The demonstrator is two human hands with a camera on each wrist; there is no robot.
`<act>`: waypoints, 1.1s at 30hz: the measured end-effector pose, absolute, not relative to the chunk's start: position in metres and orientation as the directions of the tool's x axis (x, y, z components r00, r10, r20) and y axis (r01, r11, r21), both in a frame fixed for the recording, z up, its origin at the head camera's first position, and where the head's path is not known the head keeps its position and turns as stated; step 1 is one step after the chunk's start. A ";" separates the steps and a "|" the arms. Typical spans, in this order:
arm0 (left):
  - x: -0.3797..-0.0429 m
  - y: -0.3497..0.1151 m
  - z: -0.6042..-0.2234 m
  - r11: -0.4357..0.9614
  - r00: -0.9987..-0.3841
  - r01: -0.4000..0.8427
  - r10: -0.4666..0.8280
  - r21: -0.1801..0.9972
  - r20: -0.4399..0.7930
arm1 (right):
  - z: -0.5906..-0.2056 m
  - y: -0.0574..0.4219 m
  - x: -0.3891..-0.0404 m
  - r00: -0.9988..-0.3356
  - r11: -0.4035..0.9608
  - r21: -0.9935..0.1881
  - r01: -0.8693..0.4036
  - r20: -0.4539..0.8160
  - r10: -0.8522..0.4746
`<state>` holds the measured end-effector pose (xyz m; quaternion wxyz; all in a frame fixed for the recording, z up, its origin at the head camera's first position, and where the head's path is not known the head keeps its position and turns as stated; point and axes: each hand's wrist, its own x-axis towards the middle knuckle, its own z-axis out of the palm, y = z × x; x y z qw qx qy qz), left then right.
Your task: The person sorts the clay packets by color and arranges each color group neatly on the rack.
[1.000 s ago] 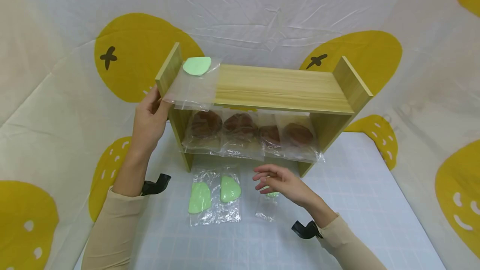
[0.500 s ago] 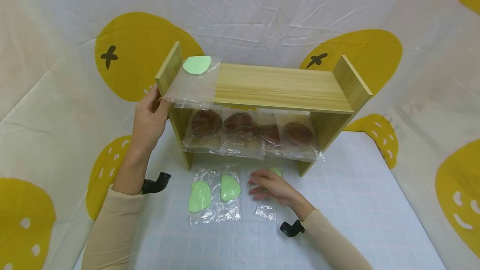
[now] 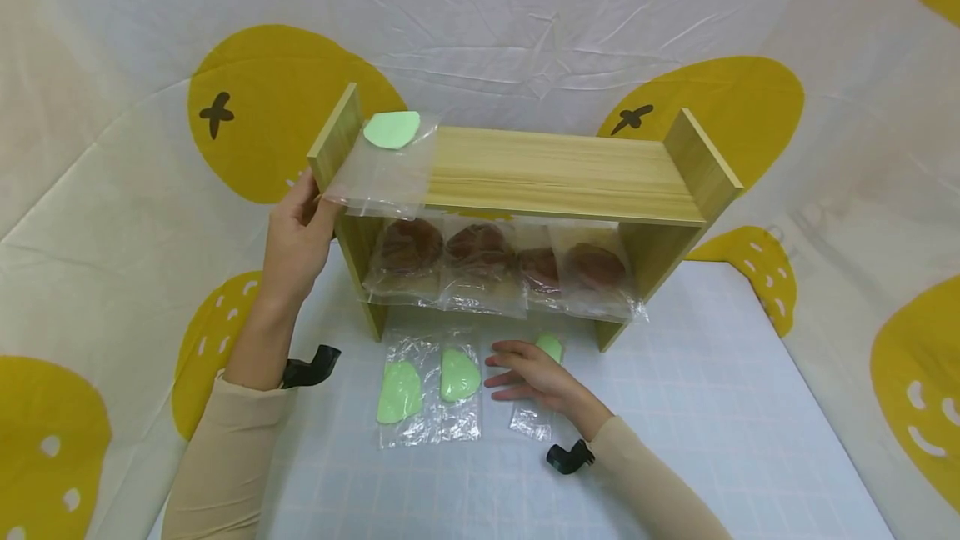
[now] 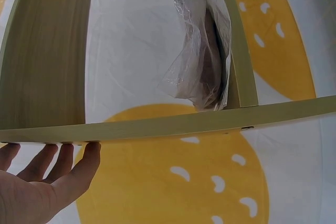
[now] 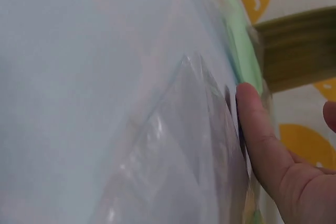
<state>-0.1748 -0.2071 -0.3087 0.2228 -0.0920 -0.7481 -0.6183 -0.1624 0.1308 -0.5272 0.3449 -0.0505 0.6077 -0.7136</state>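
In the head view, my left hand [image 3: 296, 248] lies against the left side panel of a two-tier wooden shelf [image 3: 570, 177]; the left wrist view shows its fingertips touching the panel's outer face. On the top board's left end lies a clear plastic bag [image 3: 408, 177] holding a pale green flat piece [image 3: 393, 129]. My right hand [image 3: 543, 382] is over the table, fingers spread and holding nothing. It partly covers a clear bag [image 3: 531, 422] with a green piece [image 3: 551, 347]. To its left lie two more bags with green flat pieces [image 3: 400, 394] [image 3: 460, 376].
Several clear bags [image 3: 480, 298] with dark reddish-brown round pieces [image 3: 596, 265] line the lower board, their ends hanging over its front edge. A pale checked cloth [image 3: 712, 390] covers the table. Behind hangs a white sheet [image 3: 517, 48] with yellow shapes.
My right hand has moved left and slightly down over the rightmost table bag, uncovering its green piece. The left hand has stayed at the shelf panel.
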 end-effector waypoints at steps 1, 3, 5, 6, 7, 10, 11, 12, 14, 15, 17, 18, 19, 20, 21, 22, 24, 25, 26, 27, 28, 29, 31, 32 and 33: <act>-0.175 -0.207 -0.309 0.215 -0.884 0.415 -0.138 0.884 0.448 | -0.528 0.129 -0.163 -0.756 -0.028 -0.901 0.433 -0.346 -0.556; -0.175 -0.208 -0.309 0.211 -0.884 0.415 -0.138 0.885 0.447 | -0.530 0.126 -0.164 -0.756 -0.031 -0.902 0.431 -0.342 -0.558; -0.175 -0.208 -0.309 0.209 -0.886 0.411 -0.137 0.887 0.443 | -0.531 0.124 -0.164 -0.759 -0.037 -0.899 0.437 -0.346 -0.551; -0.175 -0.208 -0.309 0.208 -0.887 0.409 -0.138 0.888 0.441 | -0.532 0.123 -0.164 -0.761 -0.040 -0.898 0.439 -0.347 -0.548; -0.175 -0.208 -0.309 0.210 -0.888 0.406 -0.138 0.890 0.438 | -0.533 0.122 -0.165 -0.762 -0.045 -0.895 0.443 -0.350 -0.544; -0.175 -0.209 -0.309 0.219 -0.892 0.396 -0.140 0.892 0.430 | -0.535 0.119 -0.166 -0.762 -0.060 -0.886 0.460 -0.360 -0.538; -0.175 -0.209 -0.309 0.221 -0.893 0.392 -0.141 0.893 0.427 | -0.535 0.118 -0.166 -0.761 -0.065 -0.881 0.469 -0.366 -0.536; -0.175 -0.209 -0.309 0.224 -0.894 0.390 -0.142 0.893 0.425 | -0.536 0.117 -0.167 -0.761 -0.068 -0.879 0.472 -0.367 -0.535; -0.175 -0.209 -0.309 0.229 -0.895 0.387 -0.142 0.893 0.424 | -0.536 0.115 -0.168 -0.758 -0.076 -0.867 0.492 -0.384 -0.527; -0.174 -0.209 -0.309 0.228 -0.896 0.385 -0.141 0.894 0.422 | -0.536 0.114 -0.169 -0.756 -0.080 -0.860 0.504 -0.395 -0.522; -0.174 -0.209 -0.309 0.227 -0.896 0.384 -0.140 0.895 0.421 | -0.536 0.111 -0.170 -0.753 -0.084 -0.849 0.522 -0.413 -0.512; -0.174 -0.209 -0.309 0.226 -0.897 0.385 -0.139 0.895 0.421 | -0.536 0.109 -0.170 -0.753 -0.084 -0.845 0.529 -0.420 -0.507; -0.174 -0.209 -0.308 0.223 -0.897 0.384 -0.138 0.896 0.419 | -0.535 0.108 -0.171 -0.750 -0.086 -0.837 0.540 -0.433 -0.500; -0.174 -0.209 -0.308 0.223 -0.898 0.383 -0.138 0.896 0.418 | -0.536 0.106 -0.172 -0.749 -0.083 -0.835 0.544 -0.438 -0.497; -0.174 -0.208 -0.308 0.224 -0.899 0.381 -0.137 0.897 0.416 | -0.535 0.105 -0.172 -0.748 -0.081 -0.834 0.546 -0.442 -0.495; -0.174 -0.208 -0.308 0.227 -0.899 0.381 -0.137 0.896 0.416 | -0.535 0.103 -0.172 -0.748 -0.077 -0.835 0.544 -0.442 -0.495; -0.174 -0.208 -0.308 0.229 -0.899 0.381 -0.136 0.896 0.417 | -0.534 0.100 -0.172 -0.747 -0.070 -0.837 0.543 -0.444 -0.495; -0.174 -0.208 -0.307 0.229 -0.898 0.382 -0.135 0.895 0.418 | -0.533 0.099 -0.172 -0.747 -0.065 -0.839 0.540 -0.442 -0.497; -0.174 -0.208 -0.308 0.228 -0.897 0.386 -0.135 0.894 0.421 | -0.533 0.097 -0.172 -0.748 -0.059 -0.844 0.532 -0.437 -0.500; -0.175 -0.208 -0.308 0.222 -0.895 0.391 -0.133 0.893 0.425 | -0.532 0.096 -0.172 -0.750 -0.053 -0.851 0.522 -0.429 -0.504; -0.175 -0.208 -0.308 0.215 -0.893 0.397 -0.132 0.892 0.429 | -0.530 0.095 -0.171 -0.751 -0.045 -0.858 0.512 -0.422 -0.508; -0.175 -0.208 -0.308 0.207 -0.891 0.403 -0.131 0.891 0.434 | -0.529 0.094 -0.171 -0.754 -0.037 -0.865 0.501 -0.415 -0.509; -0.176 -0.208 -0.308 0.196 -0.889 0.411 -0.129 0.890 0.439 | -0.529 0.092 -0.169 -0.757 -0.027 -0.884 0.467 -0.384 -0.528; -0.176 -0.208 -0.308 0.193 -0.890 0.411 -0.129 0.891 0.438 | -0.528 0.091 -0.168 -0.756 -0.030 -0.888 0.459 -0.373 -0.537; -0.176 -0.208 -0.308 0.192 -0.889 0.411 -0.129 0.891 0.438 | -0.528 0.091 -0.167 -0.751 -0.032 -0.888 0.458 -0.367 -0.549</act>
